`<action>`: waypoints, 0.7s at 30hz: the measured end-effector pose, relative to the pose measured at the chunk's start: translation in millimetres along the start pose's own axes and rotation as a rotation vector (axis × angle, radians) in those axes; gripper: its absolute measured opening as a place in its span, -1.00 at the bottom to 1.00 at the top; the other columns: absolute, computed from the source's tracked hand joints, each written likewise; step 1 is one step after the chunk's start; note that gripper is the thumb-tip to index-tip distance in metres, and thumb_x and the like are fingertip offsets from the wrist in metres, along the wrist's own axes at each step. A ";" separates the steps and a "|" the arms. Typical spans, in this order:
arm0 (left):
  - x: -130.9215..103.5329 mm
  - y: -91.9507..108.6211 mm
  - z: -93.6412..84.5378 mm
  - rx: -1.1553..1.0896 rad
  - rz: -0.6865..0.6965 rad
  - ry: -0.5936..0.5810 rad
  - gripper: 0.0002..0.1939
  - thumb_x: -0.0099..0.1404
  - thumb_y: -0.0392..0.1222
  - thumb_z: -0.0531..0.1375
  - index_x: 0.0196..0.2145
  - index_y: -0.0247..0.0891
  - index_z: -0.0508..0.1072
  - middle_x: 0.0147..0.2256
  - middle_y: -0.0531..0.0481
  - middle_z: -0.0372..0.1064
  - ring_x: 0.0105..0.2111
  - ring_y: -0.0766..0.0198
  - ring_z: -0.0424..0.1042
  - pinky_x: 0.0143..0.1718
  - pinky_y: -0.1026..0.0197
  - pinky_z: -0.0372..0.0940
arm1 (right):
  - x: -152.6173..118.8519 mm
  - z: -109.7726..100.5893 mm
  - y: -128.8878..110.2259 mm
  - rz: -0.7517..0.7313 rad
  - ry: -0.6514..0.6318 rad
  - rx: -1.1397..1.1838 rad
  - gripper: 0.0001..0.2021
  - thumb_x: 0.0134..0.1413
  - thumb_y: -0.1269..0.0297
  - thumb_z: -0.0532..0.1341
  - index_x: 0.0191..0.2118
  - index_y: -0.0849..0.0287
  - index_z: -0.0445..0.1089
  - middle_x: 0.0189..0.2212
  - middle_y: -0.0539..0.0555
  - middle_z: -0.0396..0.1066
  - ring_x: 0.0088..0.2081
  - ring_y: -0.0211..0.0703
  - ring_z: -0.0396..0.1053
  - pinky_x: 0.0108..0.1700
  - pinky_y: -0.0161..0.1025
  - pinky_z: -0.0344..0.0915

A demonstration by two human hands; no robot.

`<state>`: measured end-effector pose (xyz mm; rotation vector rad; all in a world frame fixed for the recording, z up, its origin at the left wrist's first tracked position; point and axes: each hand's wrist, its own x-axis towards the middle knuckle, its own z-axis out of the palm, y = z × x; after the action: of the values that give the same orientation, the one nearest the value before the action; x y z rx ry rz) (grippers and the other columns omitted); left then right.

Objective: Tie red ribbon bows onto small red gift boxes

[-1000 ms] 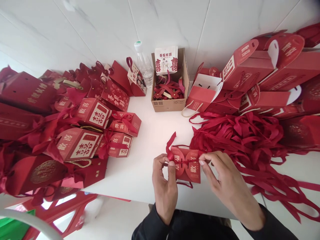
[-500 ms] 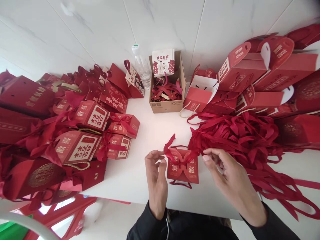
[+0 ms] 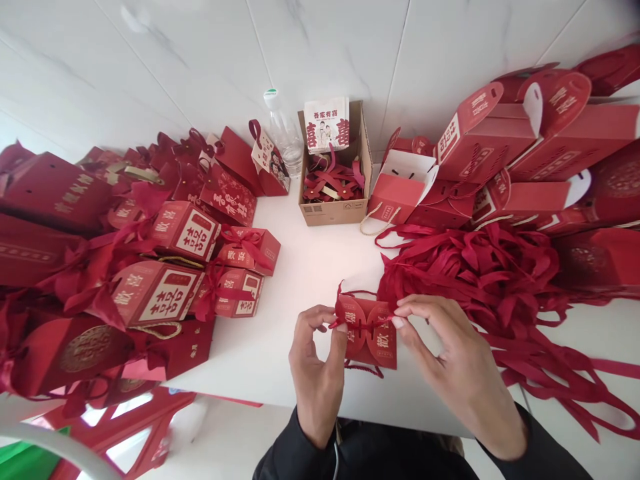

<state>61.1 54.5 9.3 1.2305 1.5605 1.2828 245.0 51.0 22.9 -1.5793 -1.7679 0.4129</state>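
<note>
A small red gift box (image 3: 373, 348) with gold lettering lies on the white table between my hands, its dark red cord handles showing at the far and near sides. Across its top runs a red ribbon (image 3: 369, 325), tied at the middle. My left hand (image 3: 320, 363) pinches the ribbon at the box's left side between thumb and fingers. On the right side, my right hand (image 3: 447, 353) pinches the ribbon's other part with thumb and forefinger. Just beyond my right hand spreads a heap of loose red ribbons (image 3: 480, 267).
Ribboned red boxes (image 3: 173, 293) crowd the left side. A cardboard box (image 3: 333, 213) of red pieces and a plastic bottle (image 3: 284, 130) stand by the wall. Larger red boxes (image 3: 490, 143) are stacked on the right. The table's near edge (image 3: 270, 405) is close to my body.
Both hands have moved inward to the ribbon and closed on it. The ribbon end that stuck up at the left is now pulled down into my left fingers.
</note>
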 end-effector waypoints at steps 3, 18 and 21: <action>-4.5 4.0 0.4 -0.041 0.040 0.000 -0.94 0.37 -0.28 0.27 -0.25 -0.14 0.47 -0.18 -0.03 0.50 -0.07 0.16 0.50 -0.05 0.15 0.39 | -3.7 -3.9 -7.9 -0.039 -0.011 0.056 -0.94 0.44 0.32 0.16 -0.06 0.02 0.35 -0.19 0.04 0.54 -0.15 -0.11 0.53 -0.07 -0.18 0.45; -0.8 10.1 -2.8 0.058 0.179 -0.226 -0.54 0.35 -0.39 0.27 0.15 -0.06 0.44 -0.16 -0.03 0.55 -0.17 0.18 0.54 -0.14 0.15 0.44 | 6.9 0.5 -24.0 -0.238 -0.142 0.244 -0.83 0.43 0.47 0.18 -0.01 0.05 0.41 -0.19 0.07 0.51 -0.12 -0.14 0.52 -0.07 -0.22 0.51; 4.3 13.4 -7.1 0.162 0.236 -0.293 -0.73 0.36 -0.36 0.28 -0.03 -0.10 0.58 -0.18 -0.05 0.55 -0.16 0.15 0.52 -0.17 0.15 0.44 | 4.4 0.2 -23.6 -0.218 -0.130 0.249 -0.84 0.44 0.46 0.19 -0.01 0.06 0.41 -0.20 0.07 0.50 -0.15 -0.15 0.52 -0.09 -0.23 0.51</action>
<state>56.1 57.3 24.0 1.6648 1.3566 1.0727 227.8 50.6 39.6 -1.1968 -1.8814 0.6143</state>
